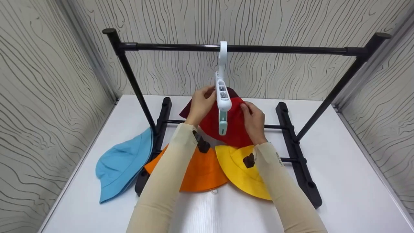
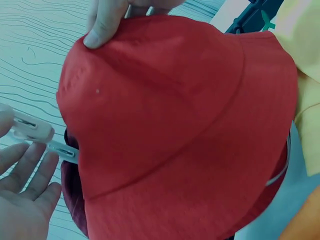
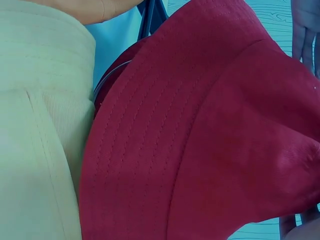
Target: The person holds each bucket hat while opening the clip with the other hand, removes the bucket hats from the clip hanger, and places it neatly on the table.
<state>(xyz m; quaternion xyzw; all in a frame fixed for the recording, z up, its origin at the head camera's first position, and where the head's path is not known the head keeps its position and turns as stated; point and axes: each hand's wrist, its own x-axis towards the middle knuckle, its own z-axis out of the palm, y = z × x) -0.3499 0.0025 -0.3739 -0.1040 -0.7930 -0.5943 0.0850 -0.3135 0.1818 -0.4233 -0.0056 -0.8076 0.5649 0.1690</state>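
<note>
A red bucket hat (image 1: 236,119) is held up below a white hanger (image 1: 223,97) with a mint clip arm (image 1: 223,124). Beside the hanger, my left hand (image 1: 202,105) has thumb and fingers on either side of its white end, pinching it. At the hat's crown, my right hand (image 1: 254,121) grips the fabric, thumb in front and fingers behind. Dark red cloth (image 2: 75,195) shows behind the red hat; whether it is a second hat or the lining, I cannot tell. The mint tip meets the hat's edge in the left wrist view, its end hidden behind the cloth.
The hanger hooks over a black rack's top bar (image 1: 178,47). On the white table (image 1: 349,181) lie a light blue hat (image 1: 124,161) at left, an orange hat (image 1: 203,171) and a yellow hat (image 1: 241,171) near my forearms. Patterned panels (image 1: 291,71) stand behind and at both sides.
</note>
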